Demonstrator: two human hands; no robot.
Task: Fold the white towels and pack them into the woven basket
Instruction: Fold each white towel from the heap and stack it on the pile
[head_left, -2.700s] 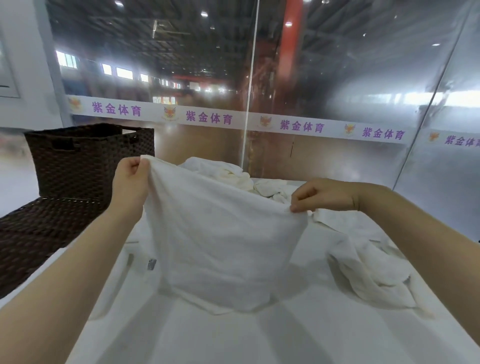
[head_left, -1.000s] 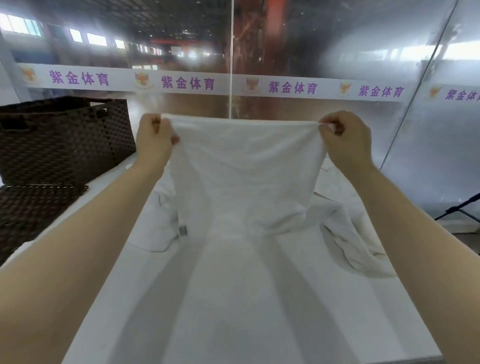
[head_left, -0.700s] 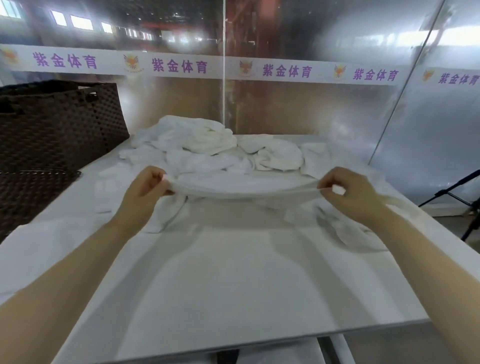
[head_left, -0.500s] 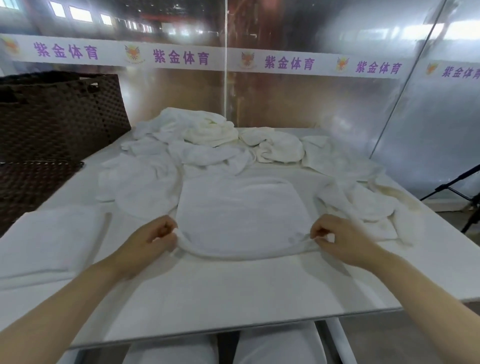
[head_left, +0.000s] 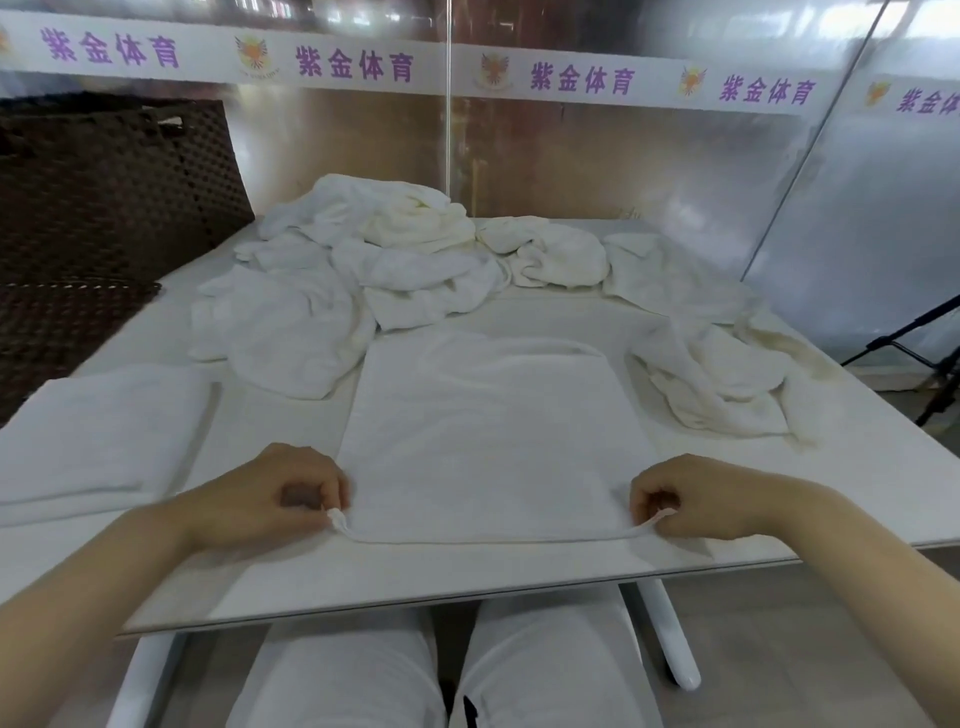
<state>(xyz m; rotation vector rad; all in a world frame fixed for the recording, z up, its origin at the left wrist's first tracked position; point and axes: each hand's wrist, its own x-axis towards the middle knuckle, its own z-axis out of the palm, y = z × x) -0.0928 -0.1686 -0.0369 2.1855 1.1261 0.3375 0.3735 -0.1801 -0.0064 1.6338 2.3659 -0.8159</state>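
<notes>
Woven basket (head_left: 104, 187) stands far left beside a folded towel (head_left: 98, 436). Left hand (head_left: 270, 499) and right hand (head_left: 691, 499) each pinch a near corner of the flat towel (head_left: 483, 441) on the worktop (head_left: 415, 577). Spreading looks finished; next, carry those corners to the far edge.

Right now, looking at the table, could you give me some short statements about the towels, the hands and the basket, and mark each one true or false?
1. The flat towel lies spread on the table. True.
2. Only the left hand holds the flat towel. False: the right hand also pinches a near corner.
3. The basket stands at the far left. True.
4. The folded towel is inside the basket. False: it lies on the table, at the left.
5. A pile of loose towels lies beyond the flat towel. True.
</notes>
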